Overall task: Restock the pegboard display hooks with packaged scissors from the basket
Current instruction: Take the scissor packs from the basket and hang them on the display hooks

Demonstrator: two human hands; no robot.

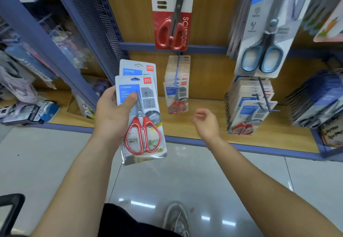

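1. Wood-grain back panels and a wooden base shelf [204, 125] edged in blue metal stand over a glossy, pale tiled floor [55, 153].
2. Left hand [111, 114] grips two flat blister packs of scissors [143, 125], stacked and upright, in front of the shelf's left end. The packs are clear plastic over grey card, with red loop handles and steel blades.
3. Its thumb [130, 99] presses on the front pack's blue label; the other fingers are hidden behind the packs.
4. Right hand [206, 123] hangs empty with fingers loosely curled, near the shelf's front edge. It is just below a thin blue hook [177, 65] carrying a row of matching packs [177, 95].
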